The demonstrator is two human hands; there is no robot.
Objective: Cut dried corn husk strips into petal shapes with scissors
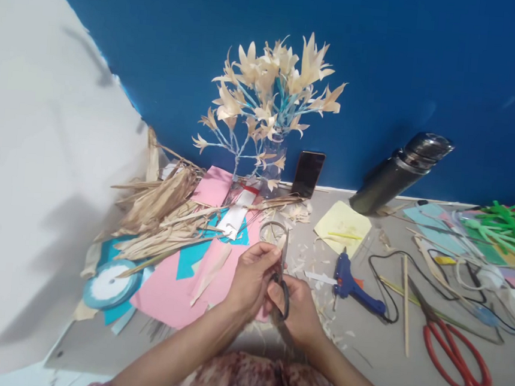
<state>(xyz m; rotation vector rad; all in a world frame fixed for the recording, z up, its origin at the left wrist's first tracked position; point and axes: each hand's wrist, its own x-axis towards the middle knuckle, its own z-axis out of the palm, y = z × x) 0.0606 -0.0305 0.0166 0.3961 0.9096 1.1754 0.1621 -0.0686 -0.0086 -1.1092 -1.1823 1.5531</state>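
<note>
My left hand (253,275) is closed, thumb pressed on a small pale strip of dried husk (282,242). In my right hand (300,309) is a small pair of scissors with dark handles (285,300), its blades pointing up alongside the strip. Both hands meet close together above the pink paper (172,290) at the table's front. A narrow pale husk piece (211,273) lies on that paper, left of my hands. Beyond my fingertips a ring-shaped roll (273,223) rests among husk scraps. My fingers partly cover the strip and the scissors.
Dried husks (161,205) and a blue ribbon spool (112,283) lie left. Husk flowers (272,77) stand in a clear bottle (272,173) by a phone (308,173) and flask (397,172). Rightward are a blue glue gun (357,289), its cable, and red-handled scissors (455,354).
</note>
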